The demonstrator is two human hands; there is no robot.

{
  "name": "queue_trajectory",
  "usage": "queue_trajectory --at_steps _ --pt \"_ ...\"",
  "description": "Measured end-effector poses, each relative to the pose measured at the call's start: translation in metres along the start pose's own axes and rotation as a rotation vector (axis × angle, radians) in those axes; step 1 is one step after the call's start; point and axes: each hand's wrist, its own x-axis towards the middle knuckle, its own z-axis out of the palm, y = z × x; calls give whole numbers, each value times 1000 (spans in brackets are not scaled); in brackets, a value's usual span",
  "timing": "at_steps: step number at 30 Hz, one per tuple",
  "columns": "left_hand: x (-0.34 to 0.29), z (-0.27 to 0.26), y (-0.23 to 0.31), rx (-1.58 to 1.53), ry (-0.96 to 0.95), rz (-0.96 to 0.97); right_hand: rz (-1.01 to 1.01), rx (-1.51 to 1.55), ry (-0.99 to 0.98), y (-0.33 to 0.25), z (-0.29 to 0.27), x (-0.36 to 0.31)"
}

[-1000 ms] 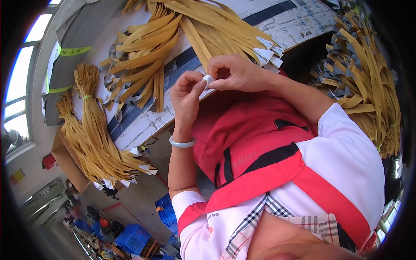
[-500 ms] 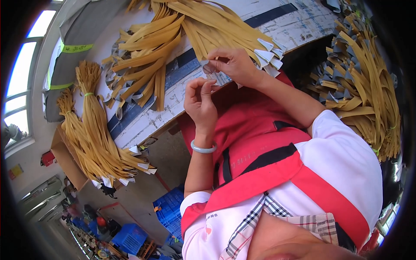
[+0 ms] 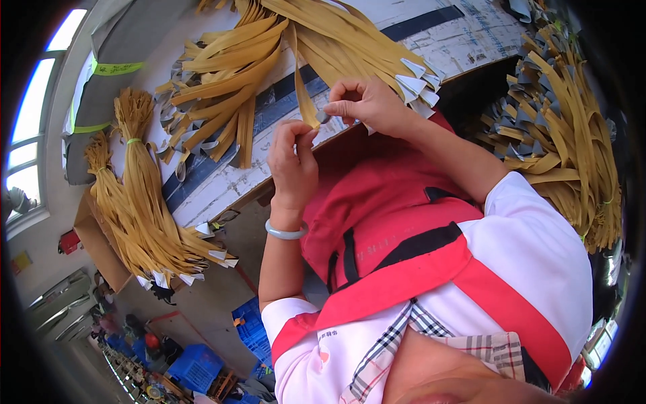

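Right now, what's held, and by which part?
The right hand pinches a tan strip by its grey end; whether the left hand grips too is unclear.

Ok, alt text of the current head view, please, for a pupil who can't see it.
Someone's right hand pinches the grey tip of a mustard strip, left hand close by, before a red apron. More strips lie on a white table; tied bundles are left, a heap right.

Glaring window (image 3: 32, 101) at left (dark, bent edges).
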Motion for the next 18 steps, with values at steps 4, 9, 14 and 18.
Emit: queue_trajectory --at_steps 4,9,14,18 --pt "11 -71 -30 -38 472 -169 -158 -1 334 -15 -46 15" --pt "6 -67 -37 268 366 -45 -95 -295 226 -19 -51 -4" --pt "-28 53 -7 32 -188 -188 -256 -849 98 -15 -37 -19" --pt "-35 103 -17 -523 -142 -637 -224 -796 -1 -18 -28 -26"
